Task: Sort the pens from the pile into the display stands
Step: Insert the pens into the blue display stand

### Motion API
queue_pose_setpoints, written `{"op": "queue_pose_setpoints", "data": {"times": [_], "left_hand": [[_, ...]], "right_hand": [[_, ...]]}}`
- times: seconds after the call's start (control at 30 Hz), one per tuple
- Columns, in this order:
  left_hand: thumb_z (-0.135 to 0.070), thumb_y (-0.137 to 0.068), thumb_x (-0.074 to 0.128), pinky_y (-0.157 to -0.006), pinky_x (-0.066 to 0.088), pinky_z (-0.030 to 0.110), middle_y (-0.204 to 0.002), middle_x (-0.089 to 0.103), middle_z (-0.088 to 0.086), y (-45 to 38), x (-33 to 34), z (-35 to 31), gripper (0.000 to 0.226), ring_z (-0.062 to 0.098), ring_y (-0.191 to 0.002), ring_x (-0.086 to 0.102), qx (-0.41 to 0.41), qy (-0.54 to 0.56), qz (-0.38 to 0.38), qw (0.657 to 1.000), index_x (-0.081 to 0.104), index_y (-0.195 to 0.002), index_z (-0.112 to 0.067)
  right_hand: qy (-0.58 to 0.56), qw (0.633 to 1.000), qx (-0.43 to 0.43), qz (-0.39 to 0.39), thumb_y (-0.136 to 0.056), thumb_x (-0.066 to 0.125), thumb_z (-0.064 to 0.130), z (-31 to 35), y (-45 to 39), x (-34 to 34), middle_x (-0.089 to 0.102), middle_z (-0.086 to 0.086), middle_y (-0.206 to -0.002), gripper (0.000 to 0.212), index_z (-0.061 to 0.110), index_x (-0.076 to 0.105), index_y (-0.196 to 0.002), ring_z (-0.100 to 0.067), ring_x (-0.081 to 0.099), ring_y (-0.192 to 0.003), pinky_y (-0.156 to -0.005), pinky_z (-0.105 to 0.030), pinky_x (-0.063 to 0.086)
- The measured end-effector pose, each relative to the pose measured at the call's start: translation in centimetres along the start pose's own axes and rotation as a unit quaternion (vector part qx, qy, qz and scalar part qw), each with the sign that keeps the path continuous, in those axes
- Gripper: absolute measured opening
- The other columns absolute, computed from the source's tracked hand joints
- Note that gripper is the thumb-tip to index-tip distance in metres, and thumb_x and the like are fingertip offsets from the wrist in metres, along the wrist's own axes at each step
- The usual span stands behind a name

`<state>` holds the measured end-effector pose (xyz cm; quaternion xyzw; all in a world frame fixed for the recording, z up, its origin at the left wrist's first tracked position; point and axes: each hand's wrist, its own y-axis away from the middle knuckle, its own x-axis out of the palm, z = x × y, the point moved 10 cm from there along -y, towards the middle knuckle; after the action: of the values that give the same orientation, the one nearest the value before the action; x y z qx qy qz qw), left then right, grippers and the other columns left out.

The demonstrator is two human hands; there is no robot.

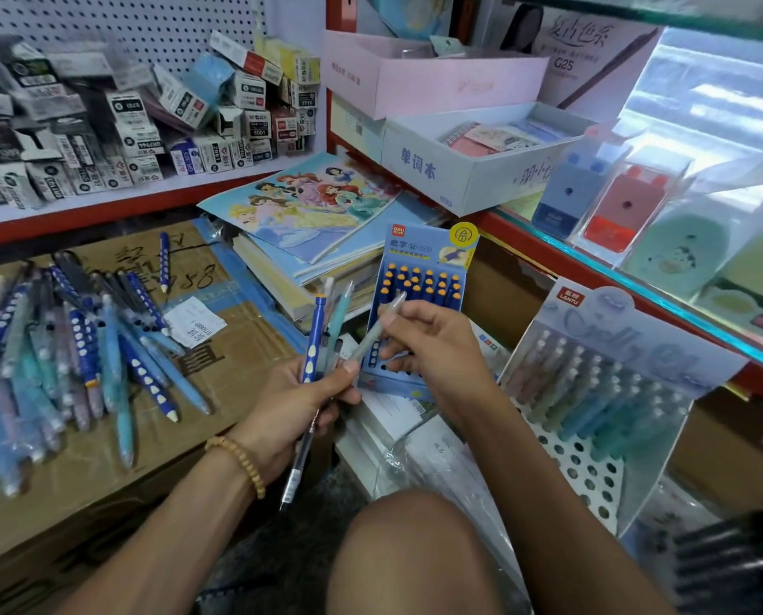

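My left hand (pixel 293 403) grips a bunch of pens (pixel 322 335): a dark blue one with white dots, pale teal ones and a clear black-tipped one pointing down. My right hand (pixel 433 348) pinches a grey-green pen (pixel 377 332) by its upper end, its lower end among the bunch. A pile of pens (pixel 69 357) in blue, teal and pink lies on the cardboard at the left. Behind my hands stands a blue display stand (pixel 419 277) with orange-tipped blue pens. At the right a pale blue display stand (pixel 601 383) holds pastel pens in a perforated base.
A flattened cardboard box (pixel 229 361) carries the pile and one stray blue pen (pixel 164 261). Notebooks (pixel 308 206) are stacked behind. Red shelves hold small boxes at the left and pencil sharpeners (pixel 592 201) at the right. My knee (pixel 411 552) is at bottom centre.
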<state>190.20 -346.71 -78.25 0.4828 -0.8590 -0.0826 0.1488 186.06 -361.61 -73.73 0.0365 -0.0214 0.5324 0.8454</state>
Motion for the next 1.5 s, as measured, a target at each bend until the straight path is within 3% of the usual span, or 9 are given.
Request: {"op": "queue_pose_setpoints", "data": {"times": [0.2, 0.3, 0.4, 0.57, 0.8, 0.9, 1.1, 1.3, 1.5], "left_hand": [[-0.020, -0.084, 0.070, -0.034, 0.028, 0.016, -0.069, 0.066, 0.008, 0.3, 1.0, -0.2, 0.017, 0.008, -0.038, 0.035, -0.002, -0.006, 0.038, 0.999, 0.064, -0.094, -0.007], [-0.021, -0.083, 0.071, -0.034, 0.029, 0.016, -0.070, 0.066, 0.007, 0.4, 1.7, -0.7, 0.017, 0.008, -0.038, 0.036, 0.009, -0.014, 0.045, 0.999, 0.065, -0.090, -0.006], [-0.021, -0.082, 0.073, -0.034, 0.030, 0.017, -0.068, 0.067, 0.009, 0.2, 2.0, -1.3, 0.014, 0.009, -0.038, 0.036, 0.022, -0.041, 0.030, 0.998, 0.066, -0.082, -0.008], [-0.016, -0.084, 0.073, -0.035, 0.029, 0.017, -0.063, 0.066, 0.009, 0.6, 3.7, -2.6, 0.012, 0.009, -0.037, 0.037, 0.052, -0.078, 0.044, 0.995, 0.067, -0.080, -0.007], [-0.018, -0.087, 0.070, -0.038, 0.026, 0.018, -0.052, 0.062, 0.003, 1.7, 6.6, -3.2, 0.018, 0.009, -0.036, 0.036, 0.035, -0.118, 0.144, 0.982, 0.064, -0.075, -0.005], [-0.021, -0.089, 0.066, -0.035, 0.025, 0.016, -0.049, 0.058, 0.000, 2.0, 7.5, -3.2, 0.022, 0.007, -0.034, 0.035, 0.026, -0.089, 0.162, 0.982, 0.064, -0.079, -0.002], [-0.026, -0.089, 0.068, -0.034, 0.027, 0.018, -0.053, 0.044, 0.003, 1.1, 7.1, -2.3, 0.027, 0.010, -0.039, 0.035, 0.026, -0.068, 0.115, 0.991, 0.063, -0.088, 0.001], [-0.028, -0.091, 0.065, -0.034, 0.029, 0.019, -0.053, 0.045, -0.001, 0.5, 6.1, -1.5, 0.025, 0.009, -0.039, 0.038, 0.018, -0.029, 0.046, 0.998, 0.055, -0.076, -0.010], [-0.033, -0.092, 0.064, -0.039, 0.032, 0.018, -0.055, 0.045, -0.004, 0.2, 4.9, -1.7, 0.026, 0.010, -0.047, 0.039, 0.028, -0.007, -0.001, 1.000, 0.062, -0.075, -0.013]], "right_hand": [[-0.015, 0.995, -0.013, -0.103, -0.094, 0.064, 0.013, 0.9, 1.8, -3.5, 0.070, -0.001, -0.074, 0.009, 0.006, 0.067, -0.098, -0.013, 0.065, -0.072, -0.059, -0.022, 0.053], [0.040, 0.979, -0.049, -0.193, -0.089, 0.072, 0.014, 2.1, 3.6, -6.0, 0.069, 0.004, -0.093, 0.030, 0.014, 0.059, -0.116, -0.007, 0.064, -0.081, -0.066, -0.020, 0.053], [0.334, 0.881, -0.211, -0.260, -0.086, 0.072, 0.019, 6.2, 6.1, -6.9, 0.062, 0.007, -0.108, 0.032, 0.024, 0.066, -0.117, -0.009, 0.055, -0.100, -0.084, -0.027, 0.047], [0.609, 0.711, -0.327, -0.132, -0.077, 0.070, 0.028, 6.7, 7.7, -2.0, 0.066, 0.006, -0.100, 0.024, 0.026, 0.076, -0.100, -0.020, 0.052, -0.097, -0.075, -0.037, 0.035], [0.678, 0.630, -0.368, -0.086, -0.076, 0.080, 0.013, 7.4, 9.1, -0.8, 0.057, -0.005, -0.083, 0.017, 0.011, 0.063, -0.079, -0.020, 0.050, -0.071, -0.054, -0.036, 0.046], [0.679, 0.651, -0.330, -0.077, -0.077, 0.080, 0.010, 6.9, 9.7, -2.5, 0.059, -0.005, -0.079, 0.016, 0.009, 0.065, -0.083, -0.020, 0.053, -0.066, -0.052, -0.029, 0.042], [0.371, 0.875, -0.118, -0.288, -0.092, 0.066, 0.018, 5.1, 13.2, -13.8, 0.066, 0.005, -0.074, 0.014, 0.016, 0.067, -0.078, -0.007, 0.062, -0.071, -0.061, -0.018, 0.049], [0.298, 0.872, -0.054, -0.384, -0.091, 0.066, 0.012, 1.1, 14.7, -17.4, 0.069, -0.007, -0.071, 0.016, 0.009, 0.068, -0.075, -0.028, 0.065, -0.069, -0.058, -0.035, 0.053], [0.374, 0.849, -0.034, -0.372, -0.092, 0.062, 0.016, 0.3, 12.6, -16.9, 0.062, -0.001, -0.061, 0.023, 0.013, 0.063, -0.069, -0.014, 0.055, -0.055, -0.055, -0.035, 0.049]]}}
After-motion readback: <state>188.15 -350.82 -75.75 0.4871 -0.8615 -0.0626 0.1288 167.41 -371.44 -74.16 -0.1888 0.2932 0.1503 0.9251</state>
